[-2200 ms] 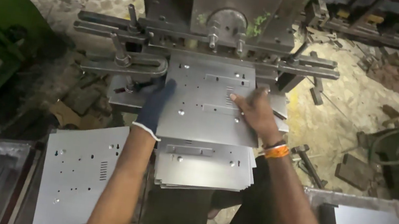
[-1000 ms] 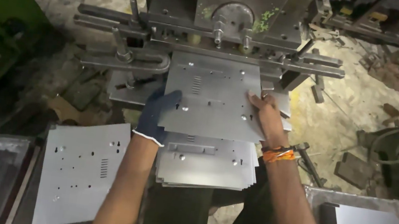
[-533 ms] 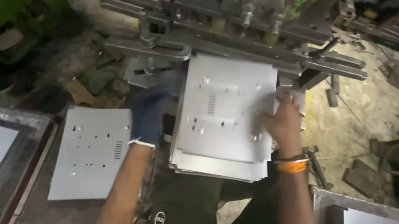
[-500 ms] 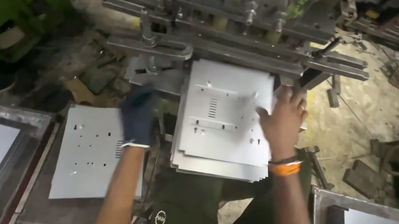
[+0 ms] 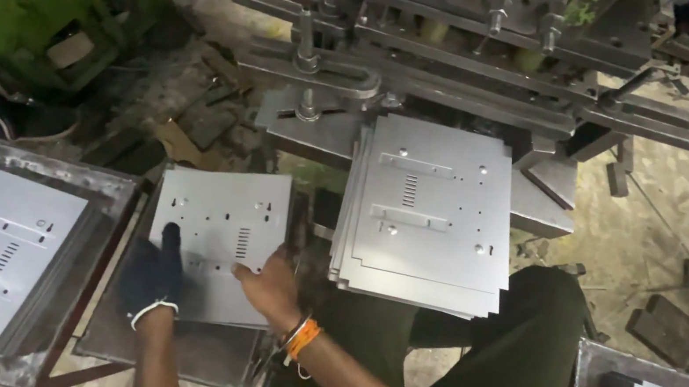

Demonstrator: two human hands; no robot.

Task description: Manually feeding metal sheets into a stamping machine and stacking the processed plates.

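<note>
Metal workshop, heavy steel press (image 5: pixel 467 68), stacked punched sheet panels (image 5: pixel 430 218), scrap-strewn concrete floor (image 5: pixel 667 236)

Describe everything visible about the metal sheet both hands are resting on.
The metal sheet is a flat, dull grey rectangular plate, apparently thin steel, punched with small round holes, a few keyhole-like slots and a short column of louvre slits. It lies flat on a dark metal stand, left of the larger stack of sheets. The gloved left hand and bare right hand press on its near edge.

Supports and loads, press station
Press bed (image 5: pixel 317 132) carries stack of punched plates (image 5: pixel 430 218); low stand (image 5: pixel 191 346) bears single sheet (image 5: pixel 218 243); left tray (image 5: pixel 54 173) and right tray (image 5: pixel 594 386) hold plates.
</note>
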